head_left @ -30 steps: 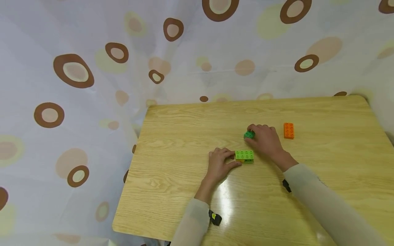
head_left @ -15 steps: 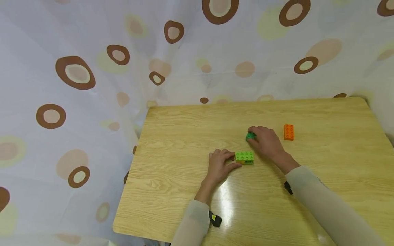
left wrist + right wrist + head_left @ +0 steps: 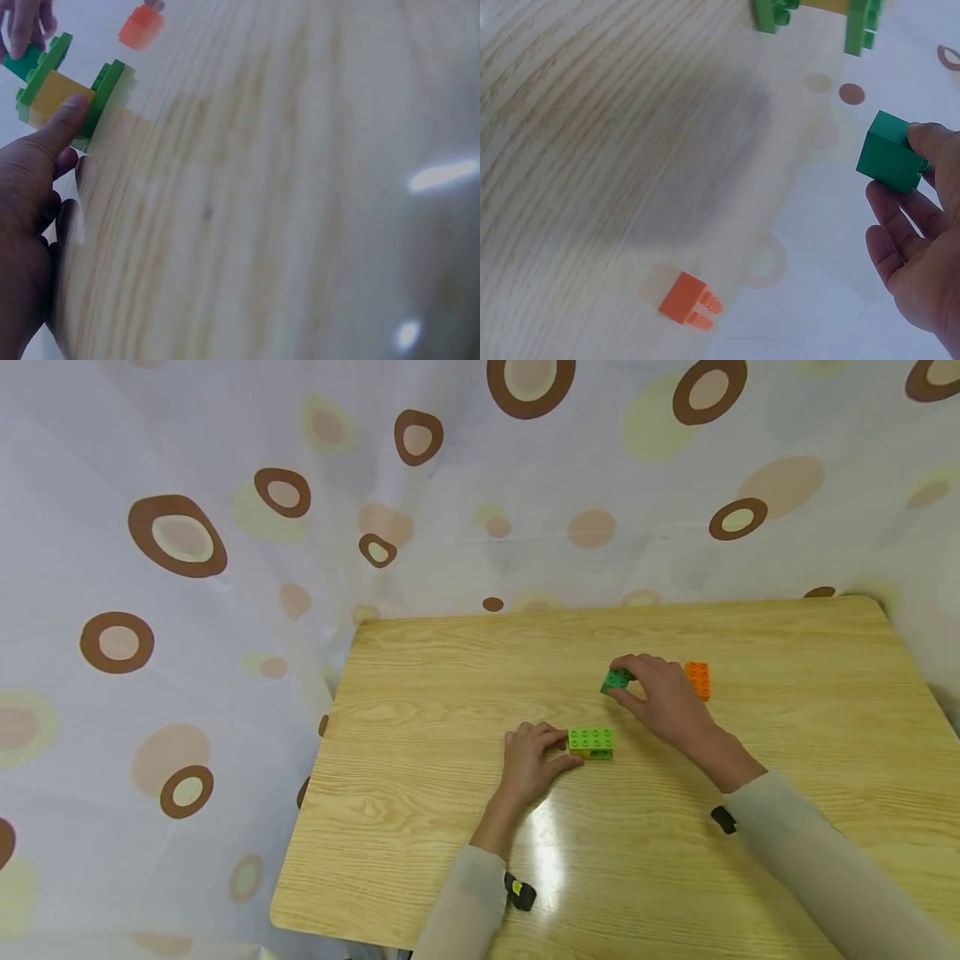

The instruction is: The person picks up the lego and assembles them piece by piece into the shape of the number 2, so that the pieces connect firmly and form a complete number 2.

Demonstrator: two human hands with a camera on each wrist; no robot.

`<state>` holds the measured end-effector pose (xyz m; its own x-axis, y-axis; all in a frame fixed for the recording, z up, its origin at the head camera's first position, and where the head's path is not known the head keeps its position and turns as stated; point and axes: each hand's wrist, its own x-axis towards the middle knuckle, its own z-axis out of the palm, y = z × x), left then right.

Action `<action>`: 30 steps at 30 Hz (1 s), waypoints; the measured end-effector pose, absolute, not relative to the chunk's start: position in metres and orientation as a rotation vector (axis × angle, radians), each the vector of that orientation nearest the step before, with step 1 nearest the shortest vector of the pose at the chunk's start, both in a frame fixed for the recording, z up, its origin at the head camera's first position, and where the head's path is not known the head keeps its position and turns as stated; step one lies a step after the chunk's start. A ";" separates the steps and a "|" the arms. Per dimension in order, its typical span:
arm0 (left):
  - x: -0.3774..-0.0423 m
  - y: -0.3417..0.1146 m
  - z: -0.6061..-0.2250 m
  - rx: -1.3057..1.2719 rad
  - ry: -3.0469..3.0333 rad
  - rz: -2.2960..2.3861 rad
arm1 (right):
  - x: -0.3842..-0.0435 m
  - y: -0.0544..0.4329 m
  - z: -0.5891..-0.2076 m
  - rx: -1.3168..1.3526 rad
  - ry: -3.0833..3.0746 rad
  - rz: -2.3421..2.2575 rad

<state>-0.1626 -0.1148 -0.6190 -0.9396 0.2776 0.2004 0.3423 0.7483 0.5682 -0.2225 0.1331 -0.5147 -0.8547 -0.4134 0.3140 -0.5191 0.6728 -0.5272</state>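
My right hand (image 3: 672, 703) pinches a dark green building brick (image 3: 887, 156) between thumb and fingers. In the right wrist view the brick appears held above the table, with its studs towards the palm. The left hand (image 3: 525, 762) grips a small stack of building bricks (image 3: 590, 740) at its left end. A light green brick with two rows of studs tops this stack. In the left wrist view a yellow-orange brick (image 3: 54, 103) sits between two green ones, and the thumb lies against it. The left fingers on the stack's far side are partly hidden.
An orange brick (image 3: 700, 681) lies studs up on the wooden table (image 3: 420, 710), behind and partly covered by the right hand in the head view. A patterned curtain (image 3: 450, 527) hangs along the table's back and left sides. Both wrists wear black straps.
The right hand has lifted the dark green brick off the table, moving slightly up and to the right. My left hand stays on the stack.
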 end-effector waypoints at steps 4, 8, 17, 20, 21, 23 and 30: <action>-0.163 -0.114 -0.618 -0.495 -2.843 -0.959 | -0.216 0.135 -0.506 0.796 -2.721 0.943; -0.163 -0.114 -0.617 -0.493 -2.845 -0.961 | -0.208 0.137 -0.499 0.879 -2.760 0.943; -0.163 -0.113 -0.616 -0.497 -2.853 -0.945 | -0.192 0.135 -0.502 1.123 -2.739 0.937; -0.163 -0.112 -0.616 -0.496 -2.848 -0.950 | -0.190 0.135 -0.507 1.151 -2.730 0.944; -0.163 -0.112 -0.616 -0.494 -2.847 -0.952 | -0.189 0.135 -0.508 1.157 -2.729 0.946; -0.162 -0.112 -0.616 -0.489 -2.850 -0.961 | -0.188 0.135 -0.511 1.167 -2.732 0.949; -0.161 -0.114 -0.617 -0.486 -2.831 -0.993 | -0.184 0.133 -0.514 1.160 -2.748 0.934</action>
